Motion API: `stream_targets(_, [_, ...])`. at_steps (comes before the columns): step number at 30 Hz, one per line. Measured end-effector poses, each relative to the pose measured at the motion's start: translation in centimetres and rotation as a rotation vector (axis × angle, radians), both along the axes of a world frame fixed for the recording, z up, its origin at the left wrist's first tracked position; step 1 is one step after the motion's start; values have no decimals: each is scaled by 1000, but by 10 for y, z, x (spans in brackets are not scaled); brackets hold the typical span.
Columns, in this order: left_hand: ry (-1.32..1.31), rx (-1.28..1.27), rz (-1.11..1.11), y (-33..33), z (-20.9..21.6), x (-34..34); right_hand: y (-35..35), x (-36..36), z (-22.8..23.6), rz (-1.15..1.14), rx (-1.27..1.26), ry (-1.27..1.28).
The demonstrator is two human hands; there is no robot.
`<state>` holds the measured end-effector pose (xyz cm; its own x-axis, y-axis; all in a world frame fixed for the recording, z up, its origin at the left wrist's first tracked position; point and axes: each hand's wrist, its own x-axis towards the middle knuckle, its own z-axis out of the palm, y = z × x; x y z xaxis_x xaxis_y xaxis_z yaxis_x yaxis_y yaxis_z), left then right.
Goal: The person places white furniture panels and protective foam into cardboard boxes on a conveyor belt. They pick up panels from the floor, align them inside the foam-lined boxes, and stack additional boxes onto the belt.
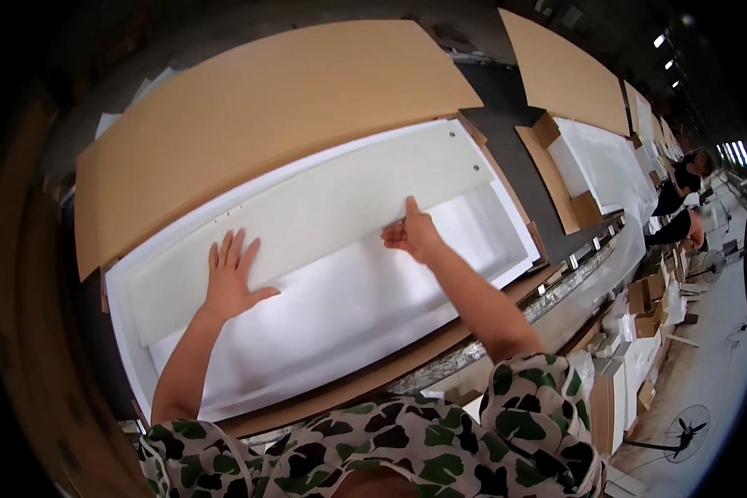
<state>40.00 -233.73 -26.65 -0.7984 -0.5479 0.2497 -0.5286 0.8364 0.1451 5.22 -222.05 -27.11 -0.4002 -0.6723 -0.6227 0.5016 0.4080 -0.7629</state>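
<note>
A long white panel lies along the far side of a white-lined open box. Two small holes show near its right end, and tiny dark marks sit on its far edge. My left hand rests flat on the panel's left half with fingers spread. My right hand is at the panel's near edge, its thumb on or just over the top and its fingers loosely bent beside the edge. In front of the panel the white foam lining of the box is bare.
The box's brown cardboard flap is folded out on the far side. Another open carton with white wrapping stands to the right on the dark conveyor. Farther right are people, stacked cartons and a floor fan.
</note>
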Motion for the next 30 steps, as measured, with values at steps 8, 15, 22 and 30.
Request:
stream_targets(8, [23, -192, -40, 16, -10, 6, 6, 11, 3, 137, -101, -54])
stream_targets(15, [-25, -221, -60, 27, -2, -2, 17, 38, 19, 57, -186, -102])
stream_targets(22, [-165, -329, -50, 30, -20, -8, 19, 40, 12, 132, -156, -33])
stream_targets(30, [174, 51, -281, 56, 29, -138, 59, -62, 31, 587, -23, 1242])
